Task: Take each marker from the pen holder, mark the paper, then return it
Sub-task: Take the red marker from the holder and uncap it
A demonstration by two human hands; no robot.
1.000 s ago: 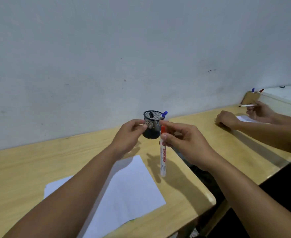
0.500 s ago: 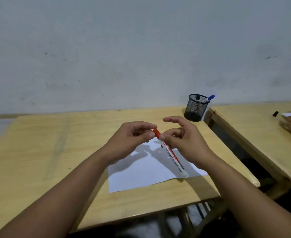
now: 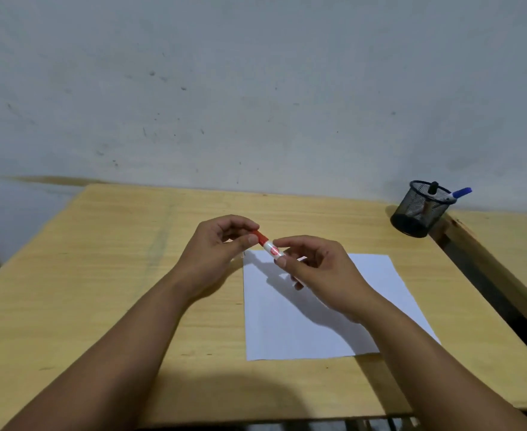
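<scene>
A white marker with a red cap is held between both hands above the top left corner of the white paper. My left hand pinches the red cap. My right hand grips the white barrel, most of which is hidden behind its fingers. The cap still sits on the marker. A black mesh pen holder stands at the table's far right corner, holding a blue-capped marker and a black-capped one.
The wooden table runs up to a grey wall. A second wooden table adjoins on the right, with a dark gap between them. The near table edge lies just below my forearms.
My view swung left and down, so the pen holder now lies far right. Both hands brought the red marker down over the paper; my left hand shifted from the holder to the red cap.
</scene>
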